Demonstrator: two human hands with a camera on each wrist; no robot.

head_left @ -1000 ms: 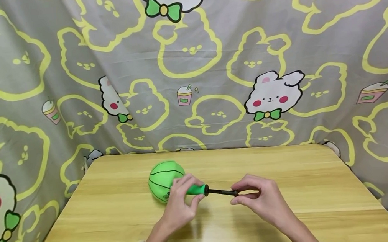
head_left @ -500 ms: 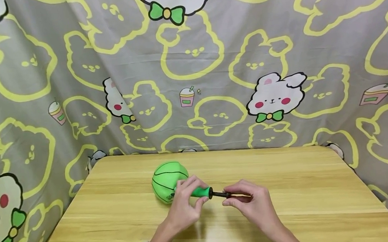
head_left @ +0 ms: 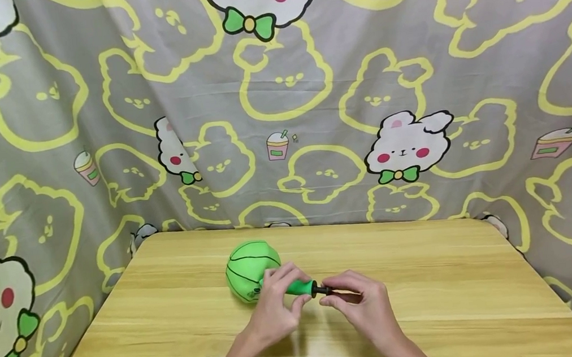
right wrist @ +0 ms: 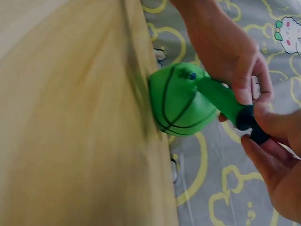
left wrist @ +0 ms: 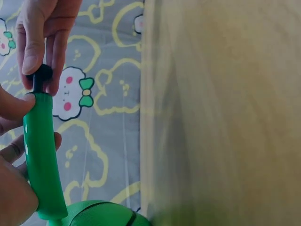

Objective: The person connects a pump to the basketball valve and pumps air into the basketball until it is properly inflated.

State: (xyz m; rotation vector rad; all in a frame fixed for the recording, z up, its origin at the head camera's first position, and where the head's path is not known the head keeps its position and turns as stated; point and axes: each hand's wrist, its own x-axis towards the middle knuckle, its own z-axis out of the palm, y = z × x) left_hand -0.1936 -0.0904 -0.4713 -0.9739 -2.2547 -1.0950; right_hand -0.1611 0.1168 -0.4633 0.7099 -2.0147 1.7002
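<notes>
A green ball point(head_left: 250, 264) with black seam lines rests on the table, its side somewhat dented. Joined to it is a small green hand pump point(head_left: 302, 287), its nozzle end at the ball's surface in the right wrist view. My left hand point(head_left: 279, 304) grips the pump's green barrel point(left wrist: 43, 155) between thumb and fingers. With thumb and fingertips my right hand point(head_left: 360, 302) pinches the black handle point(right wrist: 257, 134) at the pump's other end. Only a short piece of black rod point(left wrist: 37, 84) shows between barrel and handle.
The wooden table point(head_left: 427, 279) lies under both hands. A grey curtain point(head_left: 309, 97) with yellow outlines and white cartoon rabbits hangs behind and along the sides of the table.
My right hand has moved left toward my left hand, pushing the black rod into the green barrel. My left hand keeps its grip, and the ball stays beside it.
</notes>
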